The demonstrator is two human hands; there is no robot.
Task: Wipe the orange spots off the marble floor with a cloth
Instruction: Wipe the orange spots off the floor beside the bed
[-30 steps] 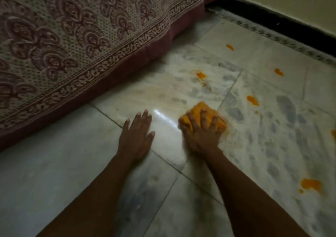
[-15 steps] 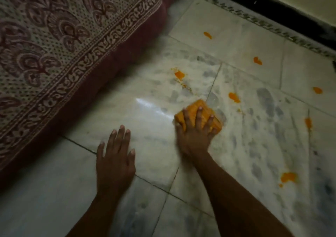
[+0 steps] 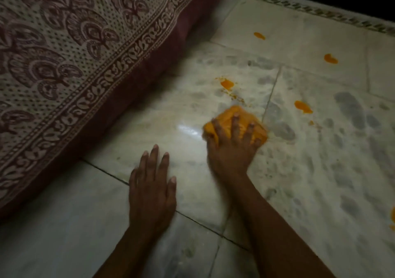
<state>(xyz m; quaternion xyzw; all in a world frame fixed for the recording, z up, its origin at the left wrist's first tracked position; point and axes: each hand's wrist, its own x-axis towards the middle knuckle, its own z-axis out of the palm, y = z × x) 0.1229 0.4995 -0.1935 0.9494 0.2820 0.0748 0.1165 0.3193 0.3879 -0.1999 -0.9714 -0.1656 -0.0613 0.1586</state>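
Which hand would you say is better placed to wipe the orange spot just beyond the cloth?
Right. The right hand already grips the cloth just short of that spot; the left hand lies flat on the floor, nearer the person.

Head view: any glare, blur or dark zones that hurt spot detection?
Head view: dim overall, corners darkest; a small glare patch on the marble floor left of the cloth; right hand and cloth edges smeared by motion; left hand sharper; the orange spot beyond the cloth reads clearly.
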